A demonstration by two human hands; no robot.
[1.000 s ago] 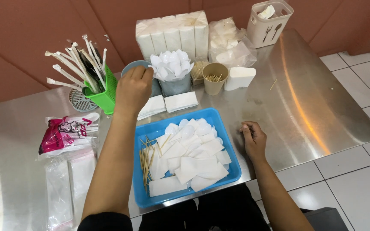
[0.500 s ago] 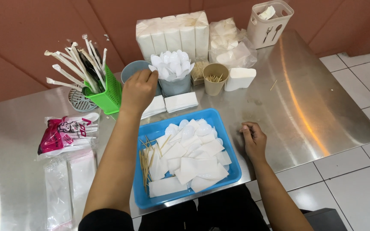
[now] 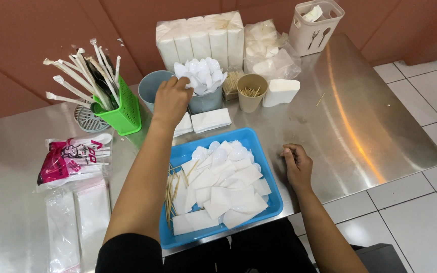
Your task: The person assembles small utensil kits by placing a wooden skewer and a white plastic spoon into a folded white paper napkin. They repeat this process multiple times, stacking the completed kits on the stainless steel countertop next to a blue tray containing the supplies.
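Here, from the head camera, the left hand (image 3: 170, 100) reaches over the blue tray (image 3: 274, 202), fingers seemingly pinching a white plastic spoon (image 3: 188, 80) at the grey cup (image 3: 206, 101). The right hand (image 3: 297, 166) rests loosely curled, empty, on the steel table (image 3: 360, 126).

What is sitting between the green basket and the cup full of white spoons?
In the head view, a grey-blue cup stands between them, with the left hand reaching over its rim.
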